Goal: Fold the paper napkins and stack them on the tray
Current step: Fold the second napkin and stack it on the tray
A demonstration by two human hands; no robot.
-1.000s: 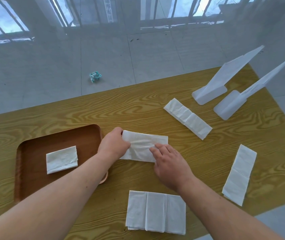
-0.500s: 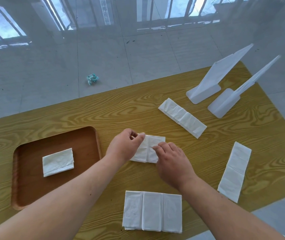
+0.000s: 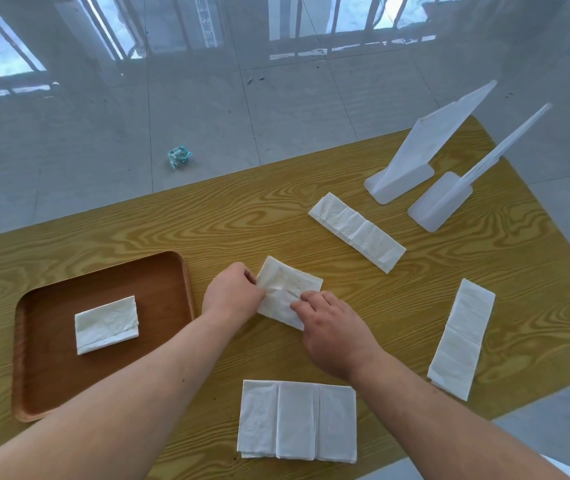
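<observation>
A white paper napkin (image 3: 287,285), folded to a short rectangle, lies in the middle of the wooden table (image 3: 207,216). My left hand (image 3: 231,296) pinches its left edge. My right hand (image 3: 332,327) pinches its near right corner, fingertips on the paper. To the left sits a brown wooden tray (image 3: 165,271) with one folded napkin (image 3: 106,323) lying flat in it. Three more napkins lie loose: a wide one (image 3: 299,420) near the front edge, a long strip (image 3: 358,232) farther back, and another strip (image 3: 462,337) at the right.
Two white plastic stands (image 3: 404,181) (image 3: 441,206) with slanted upright panels occupy the table's far right corner. A crumpled teal wrapper (image 3: 179,155) lies on the glossy tiled floor beyond the table. The table's front edge runs close under my forearms.
The napkin between my hands went from a long strip to a short folded rectangle. My left hand carried its left end rightward over the rest, and both hands now pinch the folded piece.
</observation>
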